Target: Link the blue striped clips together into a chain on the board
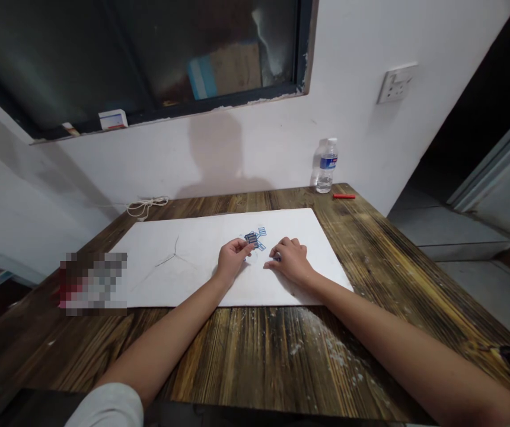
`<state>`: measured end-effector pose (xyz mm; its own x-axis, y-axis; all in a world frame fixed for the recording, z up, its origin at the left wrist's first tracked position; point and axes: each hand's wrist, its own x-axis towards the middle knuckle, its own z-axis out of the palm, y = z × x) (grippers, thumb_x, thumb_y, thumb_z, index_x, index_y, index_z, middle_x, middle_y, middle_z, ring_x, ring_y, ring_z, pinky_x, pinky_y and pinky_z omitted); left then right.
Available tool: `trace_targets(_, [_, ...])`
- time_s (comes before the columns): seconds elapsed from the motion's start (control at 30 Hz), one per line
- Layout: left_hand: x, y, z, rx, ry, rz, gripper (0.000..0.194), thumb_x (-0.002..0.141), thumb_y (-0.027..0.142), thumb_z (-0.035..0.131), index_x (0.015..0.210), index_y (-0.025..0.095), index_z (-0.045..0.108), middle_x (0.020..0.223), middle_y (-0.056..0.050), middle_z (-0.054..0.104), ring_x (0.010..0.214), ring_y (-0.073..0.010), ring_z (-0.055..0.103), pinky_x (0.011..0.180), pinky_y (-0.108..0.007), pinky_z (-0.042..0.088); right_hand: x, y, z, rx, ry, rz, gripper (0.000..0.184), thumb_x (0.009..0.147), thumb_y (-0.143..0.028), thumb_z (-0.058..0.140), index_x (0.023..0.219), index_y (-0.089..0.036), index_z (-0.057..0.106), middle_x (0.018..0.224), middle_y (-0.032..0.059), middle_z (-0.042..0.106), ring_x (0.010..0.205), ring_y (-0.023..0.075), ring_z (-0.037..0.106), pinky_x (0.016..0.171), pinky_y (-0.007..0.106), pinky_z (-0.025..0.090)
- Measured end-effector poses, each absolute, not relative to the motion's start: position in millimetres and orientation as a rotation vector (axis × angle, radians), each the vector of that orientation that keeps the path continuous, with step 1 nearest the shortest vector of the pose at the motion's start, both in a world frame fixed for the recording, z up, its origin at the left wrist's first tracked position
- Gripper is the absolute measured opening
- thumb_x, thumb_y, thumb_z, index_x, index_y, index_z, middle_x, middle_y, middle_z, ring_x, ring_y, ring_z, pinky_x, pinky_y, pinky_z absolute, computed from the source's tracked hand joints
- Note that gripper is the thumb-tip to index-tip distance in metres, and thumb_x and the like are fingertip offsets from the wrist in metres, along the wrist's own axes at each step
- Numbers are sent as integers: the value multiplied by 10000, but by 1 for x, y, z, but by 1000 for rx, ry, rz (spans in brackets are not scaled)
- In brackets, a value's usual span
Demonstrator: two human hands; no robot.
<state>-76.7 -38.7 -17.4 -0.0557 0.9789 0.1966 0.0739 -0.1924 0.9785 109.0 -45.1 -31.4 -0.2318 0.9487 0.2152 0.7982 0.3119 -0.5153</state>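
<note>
My left hand (232, 259) is closed, thumb against fingers, over the white board (206, 284). Pinched in it is a small dark striped rectangular piece (251, 239) with light bars. Just beyond its fingertips, several small blue-outlined rectangular pieces (261, 231) lie close together on the board. To their right, my right hand (290, 258) hovers low over the board or rests on it, fingers curled towards the thumb. A bit of dark blue (277, 257) shows between its thumb and fingers, too small to name.
The board lies on a brown wooden table (246, 356) and bears thin dark lines (175, 255). A water bottle (326, 167) and a red stick-like object (344, 196) are at the back right. A white cable (146, 206) lies at the back left, a blurred patch (95, 284) in front of it.
</note>
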Motion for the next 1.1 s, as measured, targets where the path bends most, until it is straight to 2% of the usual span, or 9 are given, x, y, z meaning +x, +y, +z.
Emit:
trace_targets(0.17, [-77,-37,-20,1374,1206,1378,294,623,404,783,641,174,601,574,18,600,554,-108,532,565,-224,402,108,-44,-32,-1484,-2056,456,260,704,-424,781,866,-241,693,1011,59,605,1011,262,436,796,351,262])
trace_targets(0.33, [-77,-37,-20,1371,1210,1374,294,620,401,785,643,176,597,576,13,605,555,-113,534,565,-230,402,109,-44,-33,-1299,-2037,514,138,713,-251,780,758,-214,655,807,19,650,926,223,489,805,344,268])
trace_targets(0.43, [-78,-37,-20,1372,1221,1369,290,621,399,786,651,174,606,565,17,598,548,-109,528,565,-228,397,109,-43,-34,-1152,-2035,497,115,726,-173,760,785,-214,669,775,14,661,875,203,518,814,342,294])
trace_targets(0.63, [-78,-37,-21,1383,1202,1355,287,635,401,779,657,170,611,593,8,613,575,-116,541,593,-237,408,111,-41,-34,-907,-2054,268,43,769,-216,741,734,-230,721,793,40,638,821,193,508,751,318,335])
trace_targets(0.83, [-77,-40,-17,1373,1170,1343,295,628,389,779,619,171,580,568,13,593,570,-117,539,596,-240,404,112,-45,-36,-715,-2078,149,109,861,-205,643,812,-236,736,674,6,599,662,131,532,679,281,351])
trace_targets(1.1, [-76,-42,-14,1384,1178,1320,308,612,392,784,597,175,566,556,18,577,545,-116,530,575,-243,410,110,-52,-29,-654,-1885,118,113,889,-212,590,890,-226,702,830,40,698,790,154,632,722,289,465])
